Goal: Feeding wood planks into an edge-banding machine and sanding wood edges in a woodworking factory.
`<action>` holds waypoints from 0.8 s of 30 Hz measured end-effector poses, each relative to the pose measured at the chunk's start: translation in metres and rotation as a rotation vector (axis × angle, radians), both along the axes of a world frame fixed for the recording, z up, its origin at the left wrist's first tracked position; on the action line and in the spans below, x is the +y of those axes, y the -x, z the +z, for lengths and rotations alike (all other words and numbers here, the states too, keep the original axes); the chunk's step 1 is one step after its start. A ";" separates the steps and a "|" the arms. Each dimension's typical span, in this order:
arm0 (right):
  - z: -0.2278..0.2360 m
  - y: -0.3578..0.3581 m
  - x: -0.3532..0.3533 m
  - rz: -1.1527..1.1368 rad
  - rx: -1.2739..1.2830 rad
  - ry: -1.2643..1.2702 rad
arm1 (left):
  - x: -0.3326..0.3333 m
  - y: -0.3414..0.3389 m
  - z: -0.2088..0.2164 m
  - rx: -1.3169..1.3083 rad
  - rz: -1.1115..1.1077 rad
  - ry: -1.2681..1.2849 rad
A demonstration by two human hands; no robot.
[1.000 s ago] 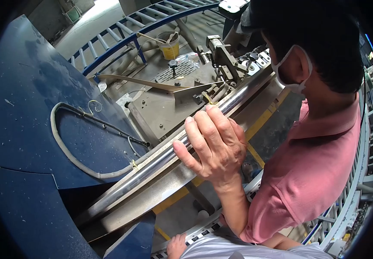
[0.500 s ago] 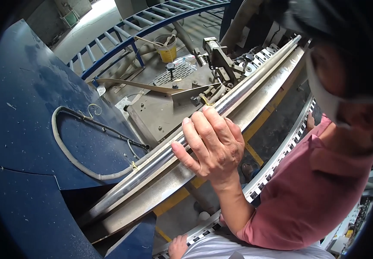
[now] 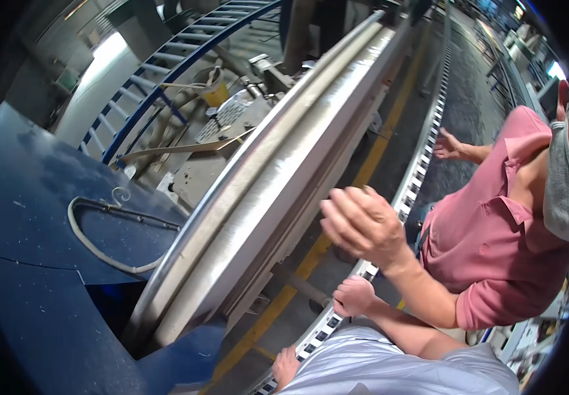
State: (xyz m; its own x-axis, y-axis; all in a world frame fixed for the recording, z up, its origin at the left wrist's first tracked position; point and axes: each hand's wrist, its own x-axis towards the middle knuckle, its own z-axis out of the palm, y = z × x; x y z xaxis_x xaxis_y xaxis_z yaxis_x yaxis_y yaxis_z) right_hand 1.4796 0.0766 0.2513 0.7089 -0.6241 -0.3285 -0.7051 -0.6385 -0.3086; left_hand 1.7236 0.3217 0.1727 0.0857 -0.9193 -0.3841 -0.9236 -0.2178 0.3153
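A long, curved pale rail [image 3: 324, 327] with a row of dark and white squares runs past my front. My left hand [image 3: 287, 366] is closed over it near the lower edge of the view, its fingers curled on the rim. Further along, my right hand [image 3: 355, 295] is closed on the same rail, its fingers wrapped inward and partly hidden. A co-worker's raised hand [image 3: 365, 225] is in the air just beyond my right hand, apart from the rail. Their other hand [image 3: 449, 145] is held out past the rail.
Beyond the rail stands a machine with a long metal channel [image 3: 278, 168] and a blue housing [image 3: 31, 217] carrying a grey hose [image 3: 100, 245]. A yellow bucket [image 3: 214, 90] and a roller conveyor [image 3: 136, 92] lie behind. The co-worker in a pink shirt [image 3: 482, 237] stands close at right.
The co-worker has lifted a hand off the metal channel and moved back to the right. The view has shifted, and my right hand now shows beside the rail. My left hand stays on it.
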 end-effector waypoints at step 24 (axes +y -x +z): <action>-0.016 0.036 -0.029 -0.340 -0.476 0.146 | -0.064 0.020 0.061 0.296 0.060 -0.013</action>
State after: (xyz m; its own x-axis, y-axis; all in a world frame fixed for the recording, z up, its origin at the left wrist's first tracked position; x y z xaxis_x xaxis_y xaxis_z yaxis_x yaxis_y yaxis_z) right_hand 1.4436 0.0475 0.2351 0.5095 -0.8566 0.0822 -0.6833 -0.4607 -0.5664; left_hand 1.7039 0.2582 0.2339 0.0220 -0.9108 -0.4122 -0.7772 -0.2749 0.5660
